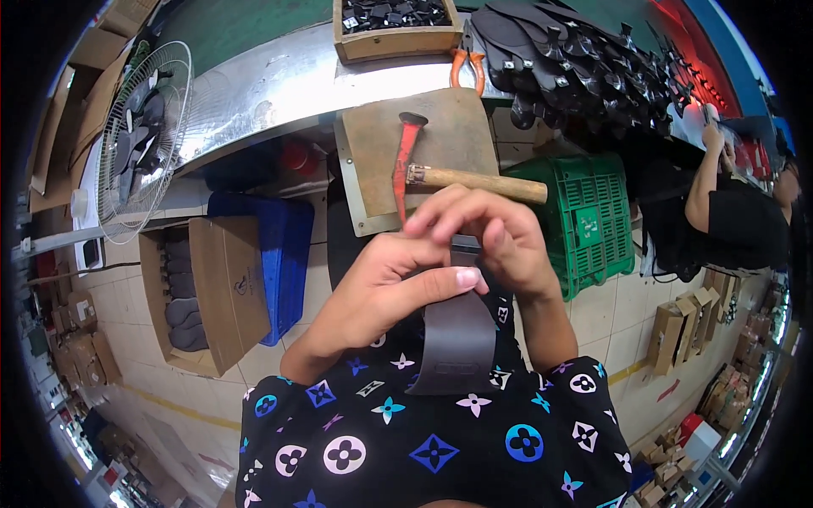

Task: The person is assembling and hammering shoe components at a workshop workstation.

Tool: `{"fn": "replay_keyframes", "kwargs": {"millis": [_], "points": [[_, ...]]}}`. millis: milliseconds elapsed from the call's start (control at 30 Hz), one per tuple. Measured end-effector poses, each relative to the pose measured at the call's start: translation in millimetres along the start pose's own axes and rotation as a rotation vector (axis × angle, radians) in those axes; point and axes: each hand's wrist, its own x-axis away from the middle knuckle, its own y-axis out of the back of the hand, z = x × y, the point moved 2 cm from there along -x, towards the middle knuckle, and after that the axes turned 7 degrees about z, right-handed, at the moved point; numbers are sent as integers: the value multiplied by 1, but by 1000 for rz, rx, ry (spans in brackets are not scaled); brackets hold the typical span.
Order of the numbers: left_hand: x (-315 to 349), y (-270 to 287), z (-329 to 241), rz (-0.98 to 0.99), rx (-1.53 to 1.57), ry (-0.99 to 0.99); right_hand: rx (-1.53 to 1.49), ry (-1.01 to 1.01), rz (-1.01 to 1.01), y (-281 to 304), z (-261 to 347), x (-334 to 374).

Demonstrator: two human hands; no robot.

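A dark grey flat strap piece (460, 343), wide and curved at its lower end, hangs in front of my chest. A small black buckle-like part (465, 246) sits at its narrow upper end. My left hand (394, 284) is closed on the strap piece just below that part, its thumb across the front. My right hand (500, 233) arches over the upper end from the right, fingers bent and apart. Its fingertips come close to my left index finger; any contact is unclear. Just beyond, a hammer (474, 181) with a red head and wooden handle rests on a brown work board (364, 127).
Orange-handled pliers (467, 68) and a wooden box (398, 44) of small black parts lie beyond the board. Black strapped pieces (567, 63) are heaped at right, above a green crate (593, 224). A wire fan (144, 140), carton (220, 296) and blue bin (288, 262) stand left. Another person works far right.
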Motion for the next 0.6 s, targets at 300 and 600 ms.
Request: {"fn": "replay_keyframes", "kwargs": {"millis": [300, 600], "points": [[-26, -11, 29, 189, 372, 9, -139, -195, -86, 11, -15, 20], [-18, -8, 36, 134, 337, 40, -317, -149, -116, -3, -23, 15]]}}
